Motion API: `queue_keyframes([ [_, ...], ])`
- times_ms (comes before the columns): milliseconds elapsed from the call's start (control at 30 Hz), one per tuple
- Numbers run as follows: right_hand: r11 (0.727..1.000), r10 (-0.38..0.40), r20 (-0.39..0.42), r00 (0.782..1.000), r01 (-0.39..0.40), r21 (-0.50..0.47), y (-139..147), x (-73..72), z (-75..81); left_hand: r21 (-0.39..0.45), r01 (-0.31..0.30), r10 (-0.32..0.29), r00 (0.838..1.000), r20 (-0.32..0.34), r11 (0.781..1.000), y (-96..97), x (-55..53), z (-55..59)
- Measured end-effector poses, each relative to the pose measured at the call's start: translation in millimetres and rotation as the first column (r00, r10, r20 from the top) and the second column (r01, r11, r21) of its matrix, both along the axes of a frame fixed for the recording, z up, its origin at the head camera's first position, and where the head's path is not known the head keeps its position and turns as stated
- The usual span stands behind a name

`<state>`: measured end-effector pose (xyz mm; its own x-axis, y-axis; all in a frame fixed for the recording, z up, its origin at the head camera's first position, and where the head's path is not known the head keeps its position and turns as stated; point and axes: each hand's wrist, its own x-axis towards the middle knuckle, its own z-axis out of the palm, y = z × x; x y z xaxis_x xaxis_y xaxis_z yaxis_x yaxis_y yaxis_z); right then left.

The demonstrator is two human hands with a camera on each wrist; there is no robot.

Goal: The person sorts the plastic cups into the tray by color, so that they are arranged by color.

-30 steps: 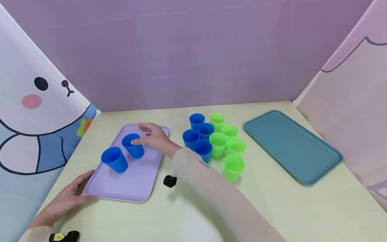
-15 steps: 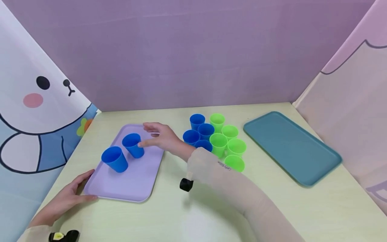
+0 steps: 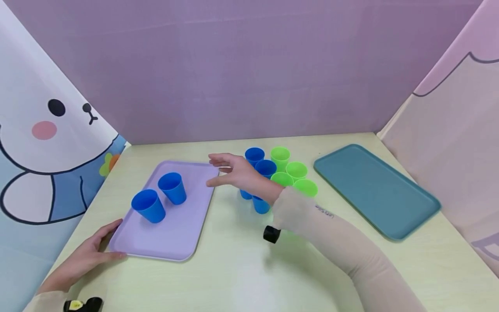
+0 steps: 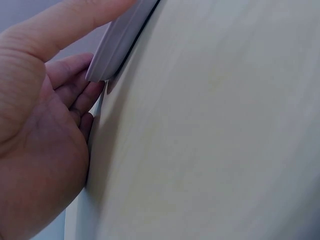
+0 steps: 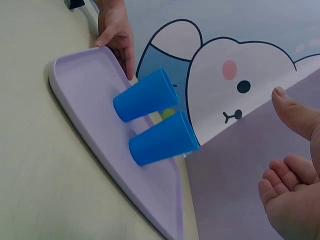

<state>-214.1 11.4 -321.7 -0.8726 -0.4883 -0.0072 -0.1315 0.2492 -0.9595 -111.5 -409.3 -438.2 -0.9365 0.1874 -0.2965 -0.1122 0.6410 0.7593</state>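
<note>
At the left of the head view, a light purple tray (image 3: 171,236) carries two upright blue cups, the nearer cup (image 3: 150,208) and the farther cup (image 3: 173,189). My left hand (image 3: 83,258) holds the tray's near left corner, thumb at the front edge and fingers along the left side. In the left wrist view the tray's rim (image 4: 115,50) lies between thumb and fingers. My right hand (image 3: 245,173) is in the air right of the tray, fingers apart and holding nothing. It partly covers a group of blue cups (image 3: 254,154). The right wrist view shows its thumb and fingers (image 5: 285,177) apart.
Several green cups (image 3: 280,156) stand beside the blue group, some hidden behind the right sleeve (image 3: 312,216). A teal tray (image 3: 378,190) lies on the pale table (image 3: 218,277) at the right. A purple backdrop (image 3: 249,73) rises behind the table.
My right hand has let go of the farther blue cup on the purple tray and moved right, towards the cup group. The left hand and tray stay put.
</note>
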Motion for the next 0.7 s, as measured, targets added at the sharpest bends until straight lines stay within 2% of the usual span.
queue_keyframes([
  [333,1.0,-0.003,-0.015,1.0,0.003,-0.015,51.1,-6.0,-2.8,-0.009,-0.006,0.006,1.0,0.014,1.0,-0.2,-1.8,1.3],
  [700,0.996,0.023,0.016,1.0,-0.024,0.085,93.1,-10.8,-14.1,-0.004,-0.013,0.014,1.0,0.025,1.0,1.0,-1.4,1.0],
])
